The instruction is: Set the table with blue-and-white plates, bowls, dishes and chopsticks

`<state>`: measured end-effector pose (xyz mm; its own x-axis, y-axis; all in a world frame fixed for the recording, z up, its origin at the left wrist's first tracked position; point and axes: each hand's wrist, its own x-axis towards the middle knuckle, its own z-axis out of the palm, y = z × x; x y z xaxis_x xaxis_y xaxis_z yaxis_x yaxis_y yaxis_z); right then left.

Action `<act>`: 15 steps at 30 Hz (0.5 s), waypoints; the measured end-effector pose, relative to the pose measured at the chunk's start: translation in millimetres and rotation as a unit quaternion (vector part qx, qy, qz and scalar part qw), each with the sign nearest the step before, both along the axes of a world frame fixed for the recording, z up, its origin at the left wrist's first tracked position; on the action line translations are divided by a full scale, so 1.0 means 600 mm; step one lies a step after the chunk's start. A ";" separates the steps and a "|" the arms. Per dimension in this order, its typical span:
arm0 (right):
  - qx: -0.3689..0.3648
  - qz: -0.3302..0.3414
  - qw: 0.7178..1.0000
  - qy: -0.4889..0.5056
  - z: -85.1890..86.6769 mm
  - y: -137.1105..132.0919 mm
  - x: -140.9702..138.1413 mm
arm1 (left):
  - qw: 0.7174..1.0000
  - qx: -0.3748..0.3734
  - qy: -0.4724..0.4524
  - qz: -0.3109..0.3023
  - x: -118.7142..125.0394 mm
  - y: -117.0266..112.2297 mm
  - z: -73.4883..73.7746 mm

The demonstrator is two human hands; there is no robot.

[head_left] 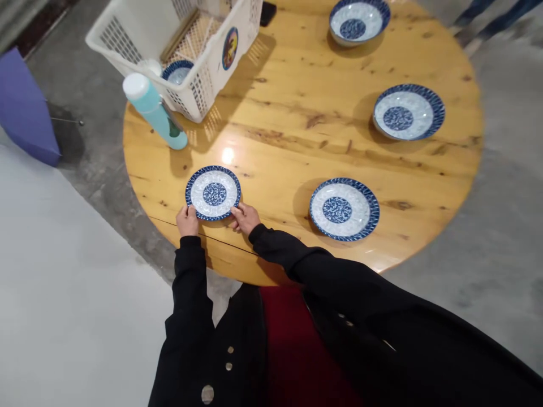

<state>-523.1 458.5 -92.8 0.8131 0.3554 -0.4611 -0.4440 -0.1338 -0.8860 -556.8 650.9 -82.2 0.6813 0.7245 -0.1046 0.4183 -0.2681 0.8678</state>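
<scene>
A round blue-and-white plate (212, 193) with a dark blue rim sits at the near left of the wooden table. My left hand (187, 221) grips its lower left edge, the thumb over the rim. On the lower right edge, my right hand (246, 218) pinches the rim, with some fingers curled below it. To the right stands a bowl (344, 209) of the same pattern, apart from both hands. Two more matching bowls, a right-hand one (408, 113) and a far one (359, 22), stand along the table's right side.
A white plastic basket (202, 93) stands at the back left, with a patterned bowl (178, 72) inside. Beside it is a light blue bottle (155, 110). A dark phone-like object (267, 13) lies behind. The round table (297, 152) has a curved near edge. Someone's legs (494, 20) show at the far right.
</scene>
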 end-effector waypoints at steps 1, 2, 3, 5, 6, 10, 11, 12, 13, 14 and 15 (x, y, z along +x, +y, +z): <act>0.009 -0.002 1.000 0.003 0.002 0.000 -0.001 | 1.000 -0.007 0.002 -0.004 -0.001 0.000 0.001; 0.017 -0.003 1.000 0.006 0.004 0.001 -0.002 | 1.000 -0.013 0.005 -0.007 -0.002 0.001 0.002; 0.023 -0.005 1.000 0.009 0.006 0.001 -0.001 | 1.000 -0.017 0.005 -0.005 -0.004 0.000 0.003; 0.031 -0.011 0.999 0.017 0.010 0.001 0.000 | 1.000 -0.022 0.001 0.005 -0.005 0.000 0.002; 0.034 -0.016 0.999 0.023 0.011 0.000 0.002 | 1.000 -0.026 -0.002 0.009 -0.006 -0.001 0.002; 0.050 -0.028 0.997 0.052 0.018 -0.014 -0.002 | 0.996 -0.076 -0.015 0.035 -0.014 -0.008 0.003; 0.048 -0.027 0.997 0.060 0.021 -0.022 -0.007 | 0.995 -0.091 -0.020 0.046 -0.020 -0.011 0.006; 0.044 -0.021 0.996 0.070 0.025 -0.031 -0.015 | 0.993 -0.104 -0.023 0.059 -0.030 -0.015 0.010; 0.035 -0.010 0.996 0.084 0.029 -0.042 -0.025 | 0.990 -0.114 -0.026 0.074 -0.044 -0.020 0.014; 0.024 0.009 0.995 0.099 0.035 -0.055 -0.037 | 0.988 -0.119 -0.029 0.090 -0.062 -0.026 0.019; 0.014 0.036 0.993 0.115 0.041 -0.070 -0.050 | 0.986 -0.119 -0.033 0.109 -0.084 -0.033 0.023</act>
